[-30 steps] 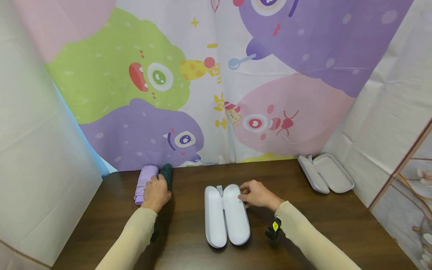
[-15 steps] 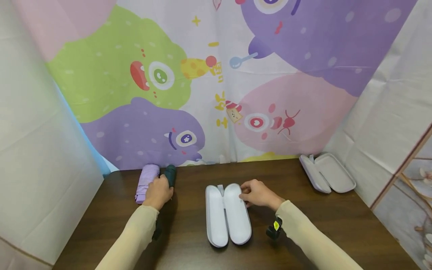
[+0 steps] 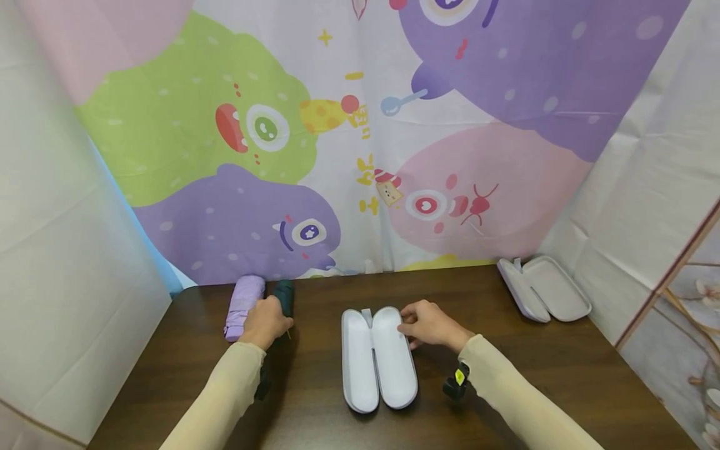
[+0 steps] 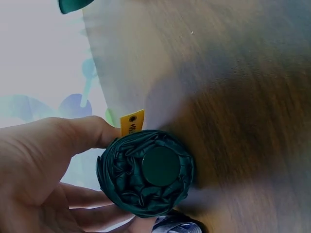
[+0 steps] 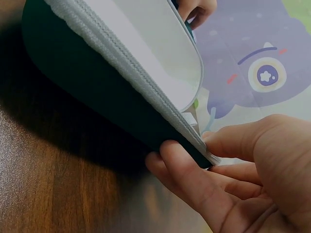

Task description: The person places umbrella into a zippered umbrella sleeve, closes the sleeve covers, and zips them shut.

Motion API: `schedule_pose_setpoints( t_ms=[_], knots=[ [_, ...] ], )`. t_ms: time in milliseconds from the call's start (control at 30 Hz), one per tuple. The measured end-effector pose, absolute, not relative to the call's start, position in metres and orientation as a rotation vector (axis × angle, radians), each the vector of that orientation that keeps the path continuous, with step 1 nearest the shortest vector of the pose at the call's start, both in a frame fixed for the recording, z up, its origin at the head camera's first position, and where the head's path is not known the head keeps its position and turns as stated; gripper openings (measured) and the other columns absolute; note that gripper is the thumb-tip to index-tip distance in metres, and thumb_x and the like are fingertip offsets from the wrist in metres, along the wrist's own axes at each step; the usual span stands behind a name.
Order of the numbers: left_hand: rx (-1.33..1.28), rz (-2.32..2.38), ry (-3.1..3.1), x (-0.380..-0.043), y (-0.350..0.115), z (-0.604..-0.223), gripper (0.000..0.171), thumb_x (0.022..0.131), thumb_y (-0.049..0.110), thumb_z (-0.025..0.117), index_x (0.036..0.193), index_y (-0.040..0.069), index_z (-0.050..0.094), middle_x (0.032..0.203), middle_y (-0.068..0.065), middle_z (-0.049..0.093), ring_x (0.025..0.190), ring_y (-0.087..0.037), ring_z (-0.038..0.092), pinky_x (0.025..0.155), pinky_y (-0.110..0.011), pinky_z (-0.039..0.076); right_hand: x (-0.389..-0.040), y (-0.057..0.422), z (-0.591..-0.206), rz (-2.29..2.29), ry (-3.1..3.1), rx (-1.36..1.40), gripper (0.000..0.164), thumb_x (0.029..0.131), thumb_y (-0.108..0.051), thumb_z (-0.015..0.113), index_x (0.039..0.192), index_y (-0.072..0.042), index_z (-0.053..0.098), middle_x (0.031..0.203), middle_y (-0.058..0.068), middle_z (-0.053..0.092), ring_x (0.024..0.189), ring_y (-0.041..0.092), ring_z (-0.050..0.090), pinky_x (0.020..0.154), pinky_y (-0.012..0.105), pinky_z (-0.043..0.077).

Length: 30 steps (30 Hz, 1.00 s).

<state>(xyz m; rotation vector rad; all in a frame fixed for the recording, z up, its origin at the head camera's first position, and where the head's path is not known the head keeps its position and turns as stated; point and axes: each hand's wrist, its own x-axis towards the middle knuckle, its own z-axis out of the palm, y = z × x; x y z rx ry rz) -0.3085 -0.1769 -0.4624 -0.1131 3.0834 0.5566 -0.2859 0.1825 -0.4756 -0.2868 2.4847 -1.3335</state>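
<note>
At the left of the head view my left hand (image 3: 267, 322) grips a dark green folded umbrella (image 3: 284, 299). The left wrist view shows this umbrella (image 4: 160, 167) end-on, with thumb and fingers around its side and a yellow tag (image 4: 132, 122) sticking out. A purple folded umbrella (image 3: 245, 306) lies just left of it, partly behind the hand. Near the middle, a long zip case (image 3: 396, 369) lies spread open, white inside. My right hand (image 3: 429, 324) pinches the far right part of its rim; the right wrist view shows the case's dark green outside (image 5: 97, 92).
A second open case (image 3: 554, 290), pale lilac outside, lies at the back right of the brown wooden table (image 3: 472, 419). Behind the table hangs a cartoon-printed curtain (image 3: 360, 237), with pale cloth walls on both sides.
My left hand and the green umbrella have shifted slightly right, widening the gap to the purple umbrella. The right hand and the case stay in place.
</note>
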Motion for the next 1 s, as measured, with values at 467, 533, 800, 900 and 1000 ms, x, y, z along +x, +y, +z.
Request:
schedule_pose_setpoints(
  t_ms=[467,533,800,900,1000],
  knots=[
    [-0.148,0.553,3.054,-0.3111,-0.1741,-0.4618,0.051,0.08,0.027,0.089,0.108,-0.011,0.069,0.101,-0.026,0.071,0.083,-0.035,0.068,0.067,-0.052,0.056,-0.2857,0.1838,-0.4752,-1.339,2.48,-0.302,0.046,0.095,-0.005,0.071,0.134,0.014,0.057,0.104,0.018,0.07,0.073,0.018,0.072,0.061,0.033,0.062],
    [-0.14,0.555,3.061,-0.3106,-0.175,-0.4624,0.051,0.08,0.026,0.089,0.108,-0.012,0.069,0.101,-0.027,0.071,0.083,-0.036,0.068,0.067,-0.053,0.057,-0.2855,0.1833,-0.475,-1.336,2.477,-0.303,0.046,0.095,-0.006,0.071,0.134,0.014,0.057,0.104,0.018,0.07,0.072,0.018,0.072,0.061,0.033,0.062],
    [-0.092,0.543,3.088,-0.3103,-0.1763,-0.4644,0.05,0.077,0.02,0.087,0.107,-0.014,0.065,0.097,-0.027,0.07,0.081,-0.036,0.066,0.07,-0.051,0.057,-0.2844,0.1819,-0.4756,-1.321,2.491,-0.306,0.045,0.095,-0.006,0.071,0.133,0.015,0.058,0.103,0.018,0.07,0.074,0.019,0.072,0.061,0.032,0.062],
    [-0.05,0.549,3.096,-0.3075,-0.1746,-0.4622,0.047,0.076,0.019,0.088,0.102,-0.014,0.067,0.092,-0.025,0.069,0.077,-0.034,0.065,0.071,-0.049,0.056,-0.2841,0.1817,-0.4752,-1.317,2.5,-0.308,0.045,0.095,-0.006,0.071,0.133,0.015,0.058,0.103,0.018,0.07,0.074,0.018,0.071,0.061,0.032,0.062],
    [-0.044,0.565,3.086,-0.3054,-0.1743,-0.4612,0.043,0.075,0.02,0.087,0.097,-0.013,0.069,0.087,-0.022,0.068,0.074,-0.032,0.062,0.071,-0.048,0.056,-0.284,0.1815,-0.4743,-1.318,2.5,-0.296,0.045,0.095,-0.006,0.071,0.133,0.014,0.058,0.103,0.017,0.07,0.073,0.018,0.072,0.061,0.032,0.062]
  ],
)
